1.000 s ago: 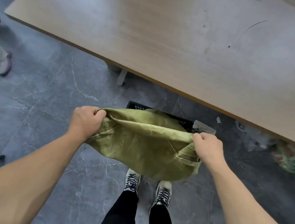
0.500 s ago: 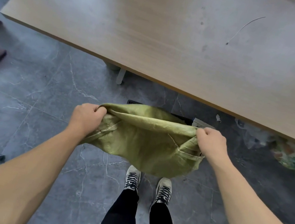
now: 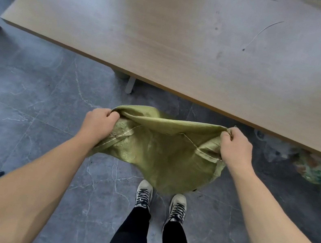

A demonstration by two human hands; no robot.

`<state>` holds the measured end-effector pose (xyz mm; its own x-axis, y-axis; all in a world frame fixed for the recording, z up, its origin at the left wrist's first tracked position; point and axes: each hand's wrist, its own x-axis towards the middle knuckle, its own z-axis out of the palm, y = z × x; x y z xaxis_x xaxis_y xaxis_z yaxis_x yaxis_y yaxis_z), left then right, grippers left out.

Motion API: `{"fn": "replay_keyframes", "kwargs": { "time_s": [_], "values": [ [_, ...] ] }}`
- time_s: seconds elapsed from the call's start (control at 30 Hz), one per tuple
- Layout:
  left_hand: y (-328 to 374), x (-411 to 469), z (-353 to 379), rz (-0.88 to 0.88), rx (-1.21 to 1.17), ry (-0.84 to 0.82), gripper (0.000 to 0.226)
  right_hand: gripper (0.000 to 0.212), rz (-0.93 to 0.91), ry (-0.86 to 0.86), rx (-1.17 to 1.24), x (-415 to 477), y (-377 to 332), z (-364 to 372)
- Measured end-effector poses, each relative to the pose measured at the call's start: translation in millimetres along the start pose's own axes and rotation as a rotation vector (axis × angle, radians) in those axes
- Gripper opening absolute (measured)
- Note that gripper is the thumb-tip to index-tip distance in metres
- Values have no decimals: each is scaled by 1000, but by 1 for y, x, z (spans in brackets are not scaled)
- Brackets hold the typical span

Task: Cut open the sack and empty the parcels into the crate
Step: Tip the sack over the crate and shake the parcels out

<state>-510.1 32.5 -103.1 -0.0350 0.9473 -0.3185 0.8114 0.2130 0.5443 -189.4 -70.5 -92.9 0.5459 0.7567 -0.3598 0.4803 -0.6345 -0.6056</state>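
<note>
1. The sack (image 3: 162, 156) hides whatever sits on the floor under it; I see no crate or parcels.
2. My fingertips are buried in its folds.
3. Table (image 3: 171, 33): cut off top and right.
4. The heap (image 3: 316, 168) under the table is too blurred to identify.

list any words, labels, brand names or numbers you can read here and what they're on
No text can be read in this picture.
The olive-green woven plastic sack, held by the left hand and right hand, shows no print.
The light wooden table top bears only marks and scratches.
The crumpled patterned bag under the table is too blurred to read.
The white lace-up sneakers show no legible brand.
</note>
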Motion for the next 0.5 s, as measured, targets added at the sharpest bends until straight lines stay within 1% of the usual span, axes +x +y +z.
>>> {"fn": "replay_keyframes", "kwargs": {
  "time_s": [0.03, 0.1, 0.17, 0.2, 0.27, 0.33, 0.37, 0.4, 0.43, 0.5],
  "values": [
    [-3, 0, 0, -32, 10, -11, 41, 20, 0, -5, -6, -1, 1, 1],
    [-1, -1, -3, -29, -101, 48, 42, 12, -33, 40, 38, -2, 0, -3],
    [5, -1, -7, -8, -184, 83, 39, 12, -48, 95, 93, -1, -3, -7],
    [5, 0, -7, -32, -186, 73, 37, 15, -34, 79, 82, 0, -3, -6],
    [6, 2, -6, -163, -227, 28, 34, 18, -8, 2, 8, -2, -1, -4],
    [16, 4, -9, -277, -474, -21, 26, 16, -27, -6, 28, -1, -5, -5],
    [24, 6, -12, -294, -592, -41, 22, 14, -34, 22, 74, -1, -9, -7],
    [29, 7, -13, -287, -661, -62, 19, 11, -26, 43, 125, 0, -12, -7],
    [32, 8, -13, -283, -671, -88, 16, 11, -1, 46, 162, 0, -14, -6],
    [33, 4, -11, -311, -612, -108, 14, 19, 69, -16, 155, -3, -14, 0]
  ]
}}
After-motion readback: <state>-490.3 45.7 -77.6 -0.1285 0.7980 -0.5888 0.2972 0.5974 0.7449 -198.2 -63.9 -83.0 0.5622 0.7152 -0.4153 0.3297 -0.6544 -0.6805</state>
